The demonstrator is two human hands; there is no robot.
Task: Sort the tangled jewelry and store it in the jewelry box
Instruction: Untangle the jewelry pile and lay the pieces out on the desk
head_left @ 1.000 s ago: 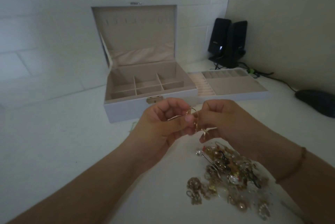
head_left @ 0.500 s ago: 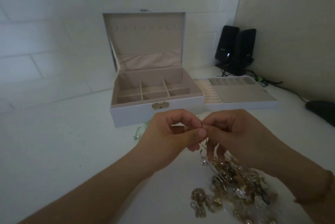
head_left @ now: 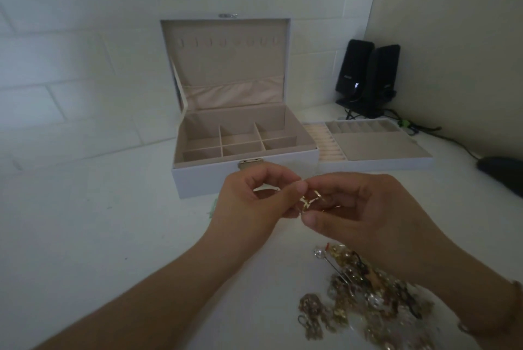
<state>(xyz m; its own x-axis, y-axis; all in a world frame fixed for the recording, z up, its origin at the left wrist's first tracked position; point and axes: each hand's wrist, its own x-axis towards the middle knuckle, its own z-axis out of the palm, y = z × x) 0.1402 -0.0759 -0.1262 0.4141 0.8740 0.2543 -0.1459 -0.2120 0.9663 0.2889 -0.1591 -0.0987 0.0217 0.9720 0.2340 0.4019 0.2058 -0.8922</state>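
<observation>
Both my hands work above the desk's near middle: left hand (head_left: 254,202) and right hand (head_left: 359,208) each pinch one small gold tangle (head_left: 310,202). Light, thin, snag-prone; I'd hold by the loops. Jewelry pile (head_left: 368,301) at near right; jewelry box (head_left: 243,174) open behind.

Open jewelry box (head_left: 246,177), tangled jewelry (head_left: 365,304) nearby

Two black speakers (head_left: 368,78) stood side by side in the corner, far behind the hands and off to the right, with thin dark cables (head_left: 418,130) running away from them along the white table (head_left: 85,222). A dark rounded thing (head_left: 501,177) lay at the right edge, and a white brick wall (head_left: 70,66) stood behind.
</observation>
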